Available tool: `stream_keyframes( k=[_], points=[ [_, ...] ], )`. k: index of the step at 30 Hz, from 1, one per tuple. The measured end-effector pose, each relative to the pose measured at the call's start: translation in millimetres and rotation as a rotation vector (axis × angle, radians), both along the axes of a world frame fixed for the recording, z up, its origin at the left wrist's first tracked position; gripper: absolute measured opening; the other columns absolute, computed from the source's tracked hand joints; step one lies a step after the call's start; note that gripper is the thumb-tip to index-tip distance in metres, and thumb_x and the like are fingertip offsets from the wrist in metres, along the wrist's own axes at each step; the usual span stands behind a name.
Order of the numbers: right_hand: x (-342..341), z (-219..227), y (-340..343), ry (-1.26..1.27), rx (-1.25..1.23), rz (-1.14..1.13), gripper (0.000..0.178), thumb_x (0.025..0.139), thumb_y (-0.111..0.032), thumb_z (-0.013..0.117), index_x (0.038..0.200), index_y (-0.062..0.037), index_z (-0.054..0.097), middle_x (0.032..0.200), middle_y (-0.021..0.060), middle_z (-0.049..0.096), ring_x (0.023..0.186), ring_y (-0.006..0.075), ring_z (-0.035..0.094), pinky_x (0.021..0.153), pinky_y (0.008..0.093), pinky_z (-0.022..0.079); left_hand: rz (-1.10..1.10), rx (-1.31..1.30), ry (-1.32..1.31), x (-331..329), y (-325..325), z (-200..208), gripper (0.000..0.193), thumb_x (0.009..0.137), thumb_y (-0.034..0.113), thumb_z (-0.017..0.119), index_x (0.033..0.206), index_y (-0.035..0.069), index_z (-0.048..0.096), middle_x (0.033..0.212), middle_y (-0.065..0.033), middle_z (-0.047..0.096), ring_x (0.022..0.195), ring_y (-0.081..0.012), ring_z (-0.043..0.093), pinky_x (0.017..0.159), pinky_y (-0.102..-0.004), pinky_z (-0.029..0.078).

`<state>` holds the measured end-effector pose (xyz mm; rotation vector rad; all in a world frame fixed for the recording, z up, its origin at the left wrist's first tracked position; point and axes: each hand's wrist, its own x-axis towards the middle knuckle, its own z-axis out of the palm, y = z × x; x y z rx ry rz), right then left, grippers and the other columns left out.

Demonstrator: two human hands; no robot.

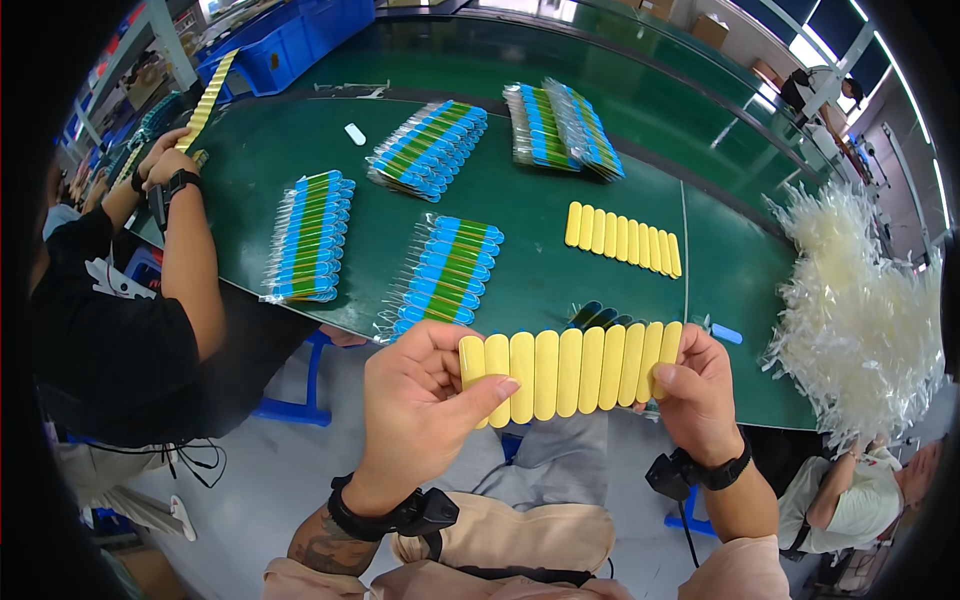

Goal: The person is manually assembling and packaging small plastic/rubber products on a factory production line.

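Note:
Between my two hands I hold a row of yellow round-ended flat strips (545,375), lined up side by side above the table's near edge. My left hand (418,410) is closed on the row's left end, thumb lying across the front of the strips. At the right end my right hand (700,395) pinches the last strips, its thumb in front and its other fingers mostly hidden behind. Just beyond them, partly covered by the row, lie some dark round-ended pieces (598,316). A second yellow row (622,240) lies flat on the green table (375,235).
Fanned bundles of blue-and-green strips in clear sleeves (310,235) lie across the table's left and middle. A heap of clear plastic sleeves (850,320) stands at right, near a small blue piece (726,333). A co-worker (130,300) at left holds another yellow row; a blue bin (290,45) is behind.

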<state>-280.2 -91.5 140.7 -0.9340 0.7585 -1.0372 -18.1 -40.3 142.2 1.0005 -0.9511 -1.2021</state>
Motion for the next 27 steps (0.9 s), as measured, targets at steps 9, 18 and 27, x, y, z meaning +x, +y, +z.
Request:
stream_keyframes(
  k=[9, 18, 27],
  points=[
    [11, 17, -7, 0.040, -0.152, -0.053, 0.015, 0.087, 0.002, 0.063, 0.101, 0.0021, 0.058, 0.096, 0.0116, 0.067, 0.081, 0.0156, 0.066, 0.072, 0.0293, 0.056, -0.403, 0.104, -0.269, 11, 5, 5, 0.064, 0.076, 0.013, 0.082, 0.126, -0.007, 0.048, 0.097, -0.0162, 0.070, 0.095, -0.0198, 0.068, 0.083, -0.0332, 0.053],
    [39, 42, 1, 0.464, -0.245, 0.499, 0.045, 0.083, 0.003, 0.070, 0.125, 0.0011, 0.054, 0.094, 0.0060, 0.067, 0.085, 0.0092, 0.064, 0.075, 0.0256, 0.051, -0.479, -0.094, -0.315, -8, 9, -5, 0.044, 0.078, 0.021, 0.080, 0.109, -0.005, 0.063, 0.091, -0.0114, 0.071, 0.083, -0.0162, 0.067, 0.077, -0.0286, 0.052],
    [27, 19, -2, 0.498, -0.165, 0.568, 0.018, 0.087, -0.004, 0.069, 0.102, 0.0038, 0.064, 0.088, 0.0059, 0.069, 0.078, 0.0085, 0.064, 0.068, 0.0257, 0.053, -0.058, 0.139, 0.059, -10, 13, -5, 0.008, 0.094, 0.003, 0.059, 0.094, -0.006, 0.060, 0.081, -0.0077, 0.069, 0.072, -0.0059, 0.061, 0.061, -0.0214, 0.046]
  ],
)
